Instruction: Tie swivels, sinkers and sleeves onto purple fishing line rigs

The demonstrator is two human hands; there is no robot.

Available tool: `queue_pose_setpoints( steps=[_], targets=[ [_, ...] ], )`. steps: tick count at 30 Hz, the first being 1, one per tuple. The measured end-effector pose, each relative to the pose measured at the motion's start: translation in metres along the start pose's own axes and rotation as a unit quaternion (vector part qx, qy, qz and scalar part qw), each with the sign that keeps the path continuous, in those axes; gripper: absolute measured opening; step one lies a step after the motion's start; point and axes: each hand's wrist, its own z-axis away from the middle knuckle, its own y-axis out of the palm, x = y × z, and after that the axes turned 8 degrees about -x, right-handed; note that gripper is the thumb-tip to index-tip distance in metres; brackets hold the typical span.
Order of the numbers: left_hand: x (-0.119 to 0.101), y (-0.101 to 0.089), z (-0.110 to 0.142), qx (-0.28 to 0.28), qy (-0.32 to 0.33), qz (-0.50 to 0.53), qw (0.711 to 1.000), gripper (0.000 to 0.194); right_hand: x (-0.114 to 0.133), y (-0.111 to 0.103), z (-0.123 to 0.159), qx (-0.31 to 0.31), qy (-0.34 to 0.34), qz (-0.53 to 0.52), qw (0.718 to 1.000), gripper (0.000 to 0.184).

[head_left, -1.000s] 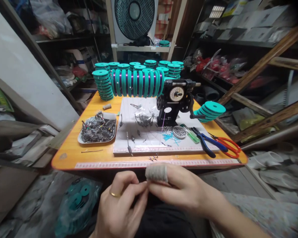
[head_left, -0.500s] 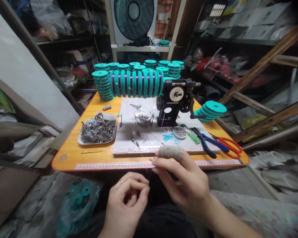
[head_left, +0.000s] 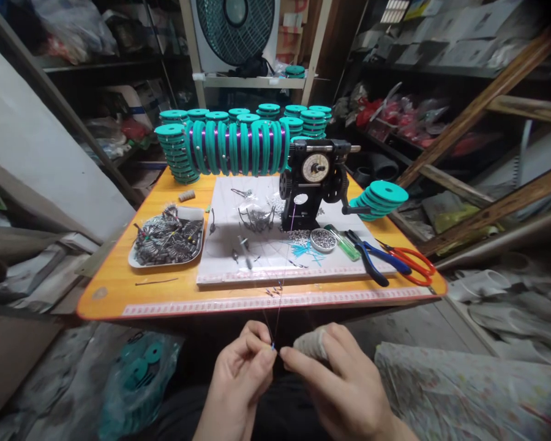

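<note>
My left hand (head_left: 243,373) is closed in a pinch on a small blue piece (head_left: 272,347) with thin fishing line (head_left: 279,312) at it. The line runs up towards a black hand-cranked winder (head_left: 314,177) with a dial. Close by on the right, my right hand (head_left: 344,373) has its fingers curled, the index fingertip by the line; its thumb is hidden, and what it pinches is too small to make out. A grey wrap (head_left: 310,345) covers one of its fingers. Several tiny dark and blue pieces (head_left: 274,290) lie near the table's front edge.
Green foam spools (head_left: 239,147) wound with purple line sit on the winder's shaft; more stand behind. On the table are a tray of wired weights (head_left: 165,239), a dish of metal bits (head_left: 323,239), blue-handled pliers (head_left: 371,260) and orange-handled scissors (head_left: 416,266). A bag of spools (head_left: 138,380) lies lower left.
My right hand has come down from above the table's front edge to beside my left hand. The left hand stays pinched, its blue piece now plainer. The view has shifted slightly.
</note>
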Motion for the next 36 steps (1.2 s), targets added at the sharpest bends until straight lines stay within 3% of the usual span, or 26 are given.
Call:
queue_pose_setpoints(
  steps=[3, 5, 8, 10, 11, 14, 17, 20, 24, 27, 30, 31, 32, 33, 34, 35, 36],
  targets=[
    [-0.010, -0.001, 0.002, -0.027, 0.155, -0.132, 0.979, 0.035, -0.003, -0.009, -0.004, 0.006, -0.092, 0.048, 0.995, 0.020],
    [-0.016, -0.003, 0.004, -0.038, 0.286, -0.242, 0.926, 0.024, -0.005, -0.013, -0.009, 0.012, -0.123, 0.060, 0.990, 0.020],
    [-0.026, -0.007, 0.008, -0.030, 0.484, -0.397, 0.780, 0.008, -0.008, -0.016, -0.021, 0.030, -0.155, 0.054, 0.986, 0.018],
    [-0.032, -0.008, 0.012, -0.023, 0.569, -0.453, 0.686, 0.013, -0.011, -0.015, -0.033, 0.040, -0.168, 0.003, 0.985, 0.014],
    [-0.035, -0.008, 0.014, -0.024, 0.595, -0.465, 0.655, 0.013, -0.012, -0.014, -0.039, 0.055, -0.156, -0.036, 0.986, 0.013],
    [-0.046, -0.007, 0.018, -0.024, 0.634, -0.475, 0.609, 0.012, -0.015, -0.008, -0.056, 0.116, -0.104, -0.149, 0.977, 0.013],
    [-0.057, -0.006, 0.020, -0.036, 0.628, -0.482, 0.610, 0.013, -0.014, 0.002, -0.066, 0.159, -0.058, -0.175, 0.970, 0.018],
    [-0.062, -0.007, 0.018, -0.086, 0.623, -0.487, 0.606, 0.017, -0.010, 0.010, -0.067, 0.160, 0.006, -0.165, 0.973, 0.021],
    [-0.060, -0.010, 0.010, -0.111, 0.639, -0.498, 0.575, 0.014, -0.007, 0.017, -0.071, 0.137, 0.032, -0.157, 0.978, 0.022],
    [-0.059, -0.015, 0.005, -0.091, 0.666, -0.524, 0.523, 0.011, -0.009, 0.021, -0.079, 0.149, 0.046, -0.153, 0.976, 0.020],
    [-0.063, -0.021, 0.002, 0.005, 0.714, -0.551, 0.431, 0.015, -0.013, 0.026, -0.086, 0.178, 0.070, -0.153, 0.970, 0.016],
    [-0.065, -0.022, 0.002, 0.037, 0.711, -0.553, 0.432, 0.017, -0.015, 0.027, -0.086, 0.181, 0.072, -0.152, 0.969, 0.015],
    [-0.067, -0.023, 0.002, 0.060, 0.684, -0.551, 0.474, 0.017, -0.016, 0.028, -0.084, 0.175, 0.066, -0.152, 0.970, 0.015],
    [-0.069, -0.023, 0.002, 0.066, 0.624, -0.540, 0.560, 0.014, -0.018, 0.028, -0.081, 0.160, 0.052, -0.154, 0.974, 0.015],
    [-0.070, -0.023, 0.002, 0.062, 0.526, -0.513, 0.676, 0.012, -0.019, 0.027, -0.078, 0.140, 0.028, -0.160, 0.977, 0.017],
    [-0.070, -0.023, 0.002, 0.056, 0.401, -0.458, 0.791, 0.013, -0.019, 0.025, -0.074, 0.121, -0.007, -0.165, 0.979, 0.021],
    [-0.069, -0.022, 0.002, 0.052, 0.271, -0.380, 0.883, 0.019, -0.019, 0.024, -0.069, 0.112, -0.048, -0.165, 0.979, 0.025]
  ],
)
